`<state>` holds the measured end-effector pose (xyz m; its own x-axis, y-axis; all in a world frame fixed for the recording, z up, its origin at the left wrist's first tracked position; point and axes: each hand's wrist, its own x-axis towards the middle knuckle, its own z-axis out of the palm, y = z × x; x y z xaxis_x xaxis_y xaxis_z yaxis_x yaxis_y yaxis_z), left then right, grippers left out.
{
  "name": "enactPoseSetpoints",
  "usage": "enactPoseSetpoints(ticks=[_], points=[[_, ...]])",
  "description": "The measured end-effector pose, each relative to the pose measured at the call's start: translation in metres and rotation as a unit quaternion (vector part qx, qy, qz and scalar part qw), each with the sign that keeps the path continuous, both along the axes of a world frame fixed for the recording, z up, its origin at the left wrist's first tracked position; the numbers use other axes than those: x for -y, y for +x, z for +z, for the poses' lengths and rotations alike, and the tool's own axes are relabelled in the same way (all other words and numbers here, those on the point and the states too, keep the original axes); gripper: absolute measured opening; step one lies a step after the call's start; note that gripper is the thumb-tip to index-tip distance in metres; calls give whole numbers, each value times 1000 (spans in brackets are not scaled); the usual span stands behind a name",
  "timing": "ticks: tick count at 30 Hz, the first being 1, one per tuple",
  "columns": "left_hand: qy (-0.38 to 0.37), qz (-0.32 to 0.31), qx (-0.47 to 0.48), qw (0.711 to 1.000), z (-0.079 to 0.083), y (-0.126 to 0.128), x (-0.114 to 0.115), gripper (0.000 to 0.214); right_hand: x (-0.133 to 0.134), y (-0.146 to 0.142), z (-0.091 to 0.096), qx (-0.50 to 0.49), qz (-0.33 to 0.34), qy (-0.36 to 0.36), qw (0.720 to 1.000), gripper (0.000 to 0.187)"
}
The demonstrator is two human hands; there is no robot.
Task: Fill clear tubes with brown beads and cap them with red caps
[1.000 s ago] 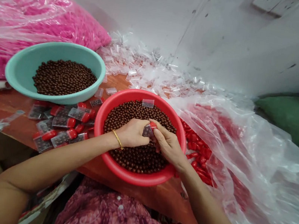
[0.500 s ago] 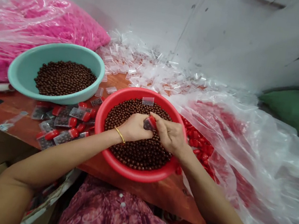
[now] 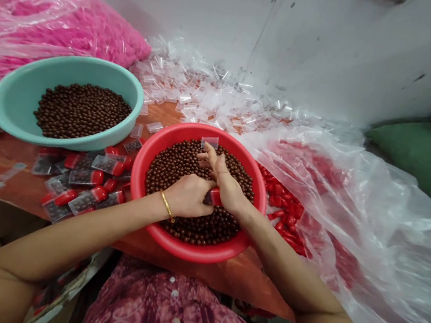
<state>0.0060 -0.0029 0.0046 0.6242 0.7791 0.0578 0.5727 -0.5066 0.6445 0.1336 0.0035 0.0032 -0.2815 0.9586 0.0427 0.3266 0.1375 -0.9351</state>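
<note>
I have the left hand [image 3: 192,196] curled around a small box [image 3: 212,197], its long axis seemingly sideways, red cap [image 3: 217,197] toward the right hand [image 3: 228,184]. That one, fingers extended and loose, is nearer the clear case [image 3: 210,141] just past its fingertips; whether they touch, I cannot tell.

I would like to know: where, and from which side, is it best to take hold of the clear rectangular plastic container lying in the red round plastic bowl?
Probably by its left and right edges, from above: the clear rectangular plastic container lies on the round brown beads, both side edges show, and the right grip covers part of its near side in this view.
</note>
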Motion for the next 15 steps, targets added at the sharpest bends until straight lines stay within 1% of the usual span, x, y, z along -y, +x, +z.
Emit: enactPoseSetpoints(ticks=[2, 4, 5, 7, 9, 10, 12, 13, 14, 15], points=[[25, 1, -41, 999, -2, -2, 0, 18, 0, 0, -3, 18, 15, 44, 999, 72], [49, 10, -83, 995, -3, -4, 0, 19, -1, -5, -5, 8, 12, 61, 998, 74], [63, 14, -101, 993, -2, -5, -1, 20, -2, -9, -5, -10, 2, 53, 999, 75], [89, 18, -124, 988, 2, -4, -2, 20, -3, -17, -2, -69, -34, 13, 997, 74], [107, 19, -121, 987, 12, -2, 0, 17, -2, -19, 6, -129, -66, -22, 989, 74], [113, 21, -108, 987, 18, -3, 1, 17, -1, -15, 11, -153, -77, -20, 985, 74], [128, 43, -64, 989, 30, -11, 6, 22, 5, 5, 21, -166, -94, 22, 981, 68], [140, 72, -43, 987, 34, -22, 8, 24, 10, 21, 24, -148, -108, 56, 982, 62], [153, 109, -30, 982, 37, -38, 10, 26, 15, 42, 24, -107, -126, 83, 983, 53], [164, 152, -32, 974, 36, -58, 9, 27, 20, 65, 22, -36, -152, 103, 982, 45]])
